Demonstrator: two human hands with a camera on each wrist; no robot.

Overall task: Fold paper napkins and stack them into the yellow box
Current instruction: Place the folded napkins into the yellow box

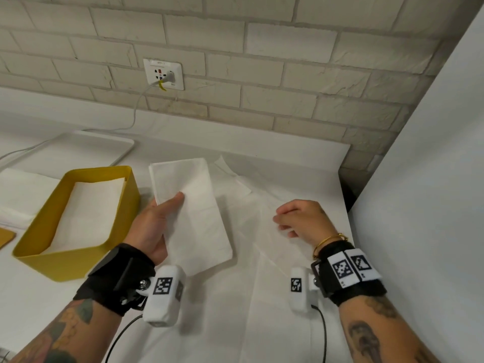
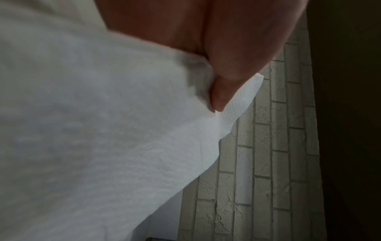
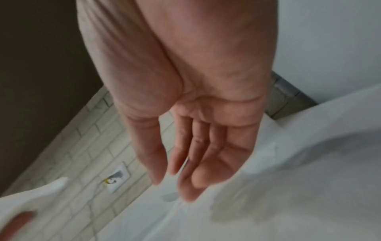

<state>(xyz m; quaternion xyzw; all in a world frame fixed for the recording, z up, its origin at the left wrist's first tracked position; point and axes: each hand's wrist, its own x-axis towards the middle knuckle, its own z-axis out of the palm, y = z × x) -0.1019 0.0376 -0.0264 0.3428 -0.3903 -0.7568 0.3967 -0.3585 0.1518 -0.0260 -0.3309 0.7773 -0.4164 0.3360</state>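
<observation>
My left hand [image 1: 157, 221] holds a folded white napkin [image 1: 193, 213] lifted above the table, thumb on top and fingers hidden beneath it. In the left wrist view the thumb [image 2: 224, 91] presses on the napkin [image 2: 103, 130] near its edge. The yellow box [image 1: 42, 255] stands just left of that hand, with folded white napkins [image 1: 86, 210] lying inside. My right hand [image 1: 298, 218] hovers over unfolded napkins [image 1: 262, 271] spread on the table, holding nothing. The right wrist view shows its fingers [image 3: 185, 163] relaxed and nearly straight.
A white tray [image 1: 86, 145] lies behind the box, and a stack of white napkins [image 1: 18, 189] sits to its left. A cable [image 1: 136, 111] runs from a wall socket [image 1: 163, 74] on the brick wall. A white panel [image 1: 424, 179] bounds the right side.
</observation>
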